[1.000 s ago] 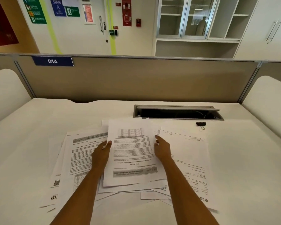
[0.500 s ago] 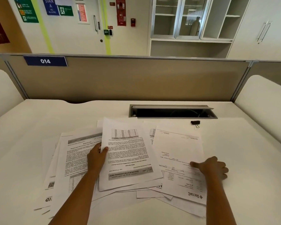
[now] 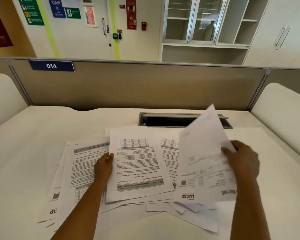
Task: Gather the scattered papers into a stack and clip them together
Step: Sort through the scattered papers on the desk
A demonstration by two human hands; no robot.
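On the white counter (image 3: 24,153), our scattered papers (image 3: 87,167) lay in a loose overlapping heap. Our left hand (image 3: 103,168) gripped the left edge of the middle printed sheet (image 3: 139,168), while our right hand (image 3: 243,160) pinched a blurred sheet (image 3: 203,153), raised at a tilt above the heap's right side.

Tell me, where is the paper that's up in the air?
In the head view, the lifted sheet is on the right, held by the right hand, tilted above the scattered papers, its top corner overlapping the cable slot.

One left hand (image 3: 103,168); one right hand (image 3: 243,161); perhaps ten papers (image 3: 139,163) (overlapping); one desk (image 3: 33,135).
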